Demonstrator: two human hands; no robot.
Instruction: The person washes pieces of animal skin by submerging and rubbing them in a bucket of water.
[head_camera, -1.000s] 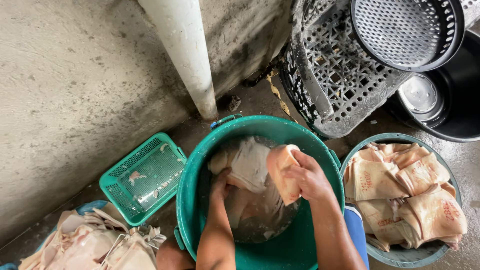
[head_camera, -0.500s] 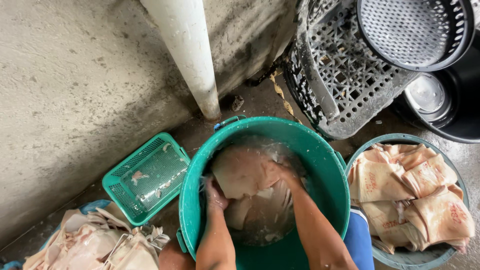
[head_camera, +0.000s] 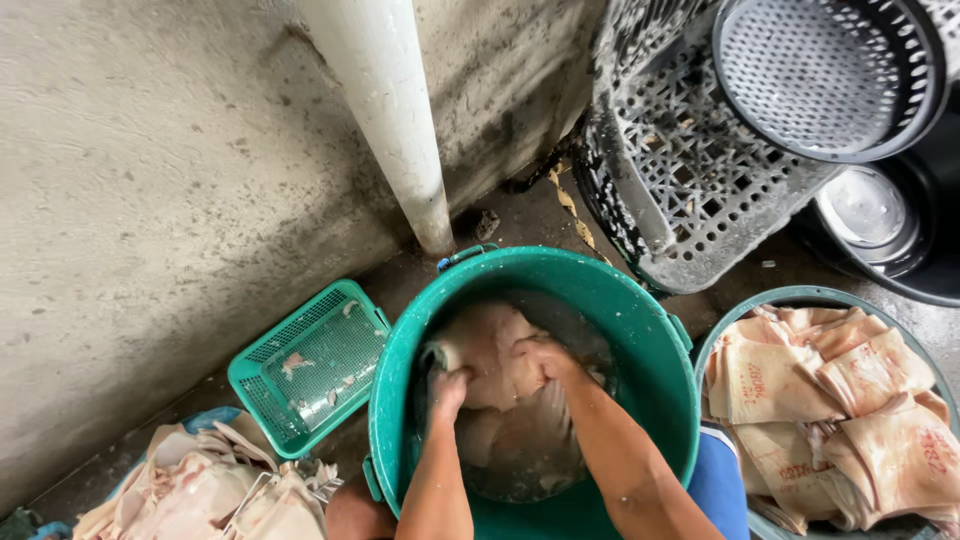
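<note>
A: Far left, what's in the pile?

B: Heap of pale pork skin pieces (head_camera: 200, 495), limp and glossy, on blue sheeting. Next to it a small green mesh basket (head_camera: 308, 365), rectangular, tilted w/ a few scraps stuck to the mesh.

A: Centre?

B: Big round teal plastic tub (head_camera: 660, 370), smooth wall, water inside. Both hands in it. Left hand (head_camera: 447, 388) closed on the edge of a pale skin slab (head_camera: 490, 350), thumb side up; right hand (head_camera: 543, 358) pressed flat over the same slab, fingers curled on it (fingertips underwater, so exact grip there I can't tell). Slab sits at the water surface, toward the tub's far side.

A: Behind?

B: Rough concrete wall, white pipe (head_camera: 385, 120) running down to the wet floor.

A: Right side?

B: Grey lattice crate (head_camera: 690, 190), a round perforated colander (head_camera: 815, 75) leaning on it, steel bowl (head_camera: 860, 210). Lower right, a grey-blue basin (head_camera: 745, 305) stacked w/ flat folded skin pieces, some w/ reddish stamp marks.
</note>
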